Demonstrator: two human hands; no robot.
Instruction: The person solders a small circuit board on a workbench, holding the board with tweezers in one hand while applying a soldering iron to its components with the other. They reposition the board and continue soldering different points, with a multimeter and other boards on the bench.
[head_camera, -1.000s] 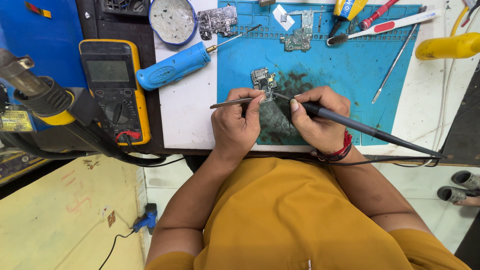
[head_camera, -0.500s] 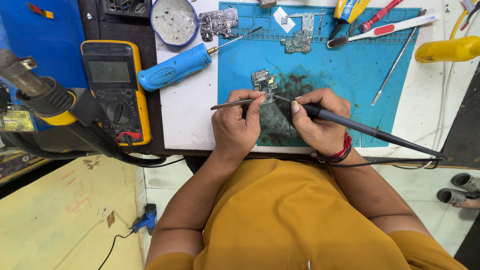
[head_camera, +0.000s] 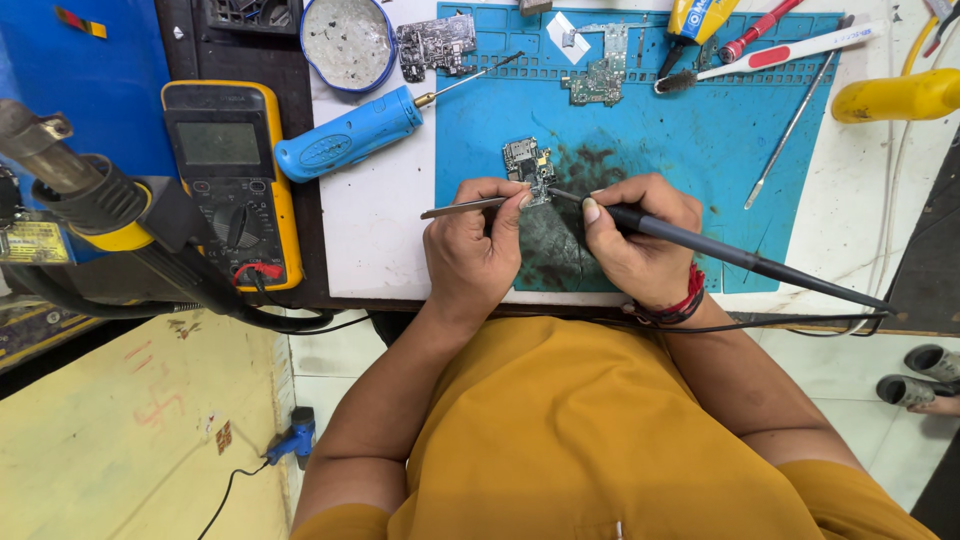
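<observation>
A small circuit board (head_camera: 528, 166) lies on the blue work mat (head_camera: 700, 150), just above both hands. My left hand (head_camera: 476, 245) pinches metal tweezers (head_camera: 462, 208) whose tips reach the board's lower edge. My right hand (head_camera: 636, 238) grips a black soldering iron (head_camera: 740, 262) like a pen, its tip touching the board from the right. The iron's cable runs off to the right over the table edge.
A yellow multimeter (head_camera: 228, 180) lies at the left, a hot-air gun nozzle (head_camera: 90, 195) in front of it. A blue screwdriver (head_camera: 350, 135), a round tin (head_camera: 347, 40), two more boards (head_camera: 600, 72), a brush, a spudger and a yellow handle (head_camera: 895, 95) lie farther back.
Both hands stay on the small board with only slight shifts of the tweezers and iron tip. The view has moved a little.
</observation>
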